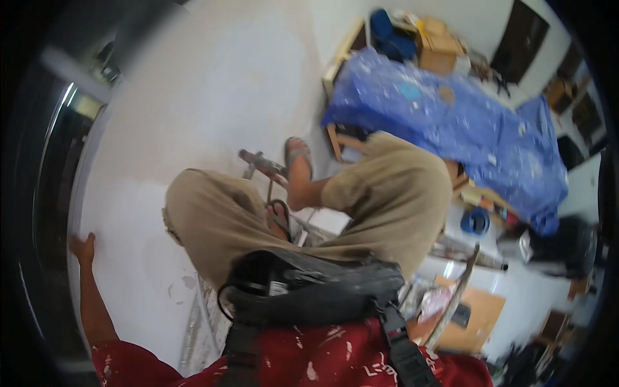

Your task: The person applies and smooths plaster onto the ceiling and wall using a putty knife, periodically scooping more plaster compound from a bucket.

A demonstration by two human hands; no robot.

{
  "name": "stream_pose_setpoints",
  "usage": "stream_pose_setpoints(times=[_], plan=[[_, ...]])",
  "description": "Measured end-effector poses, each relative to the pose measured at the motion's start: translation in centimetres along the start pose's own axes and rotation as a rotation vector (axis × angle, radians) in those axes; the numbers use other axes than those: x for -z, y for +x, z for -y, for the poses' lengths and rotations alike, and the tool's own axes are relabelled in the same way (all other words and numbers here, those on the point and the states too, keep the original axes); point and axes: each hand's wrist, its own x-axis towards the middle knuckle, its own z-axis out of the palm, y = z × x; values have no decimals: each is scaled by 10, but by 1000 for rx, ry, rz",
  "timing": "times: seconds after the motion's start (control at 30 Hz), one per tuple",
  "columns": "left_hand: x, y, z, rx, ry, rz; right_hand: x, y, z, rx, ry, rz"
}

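At the far left, my left hand [82, 248] is at the edge of the white wall [142, 219], its thumb on the wall face and its fingers curled round the edge, partly hidden. My right hand is out of view. Below me are my bent knees in tan trousers [400, 193] and my feet in sandals [298, 158], one foot near a paint-marked metal bar [261, 162]. A black bag [316, 290] is strapped across my paint-spotted red shirt [309, 358].
A blue plastic sheet [451, 122] covers furniture at the upper right, with a cardboard box [438, 53] and a blue chair [389, 35] behind it. A blue bucket [475, 221] stands on the floor. Lower right are a wooden board [480, 316] and a pole [454, 300].
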Motion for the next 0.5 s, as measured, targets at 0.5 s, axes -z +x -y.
stream_pose_setpoints(times=[0.5], plan=[[11, -51, -56, 234, -301, -239, -64, 143, 73, 306, 96, -14]])
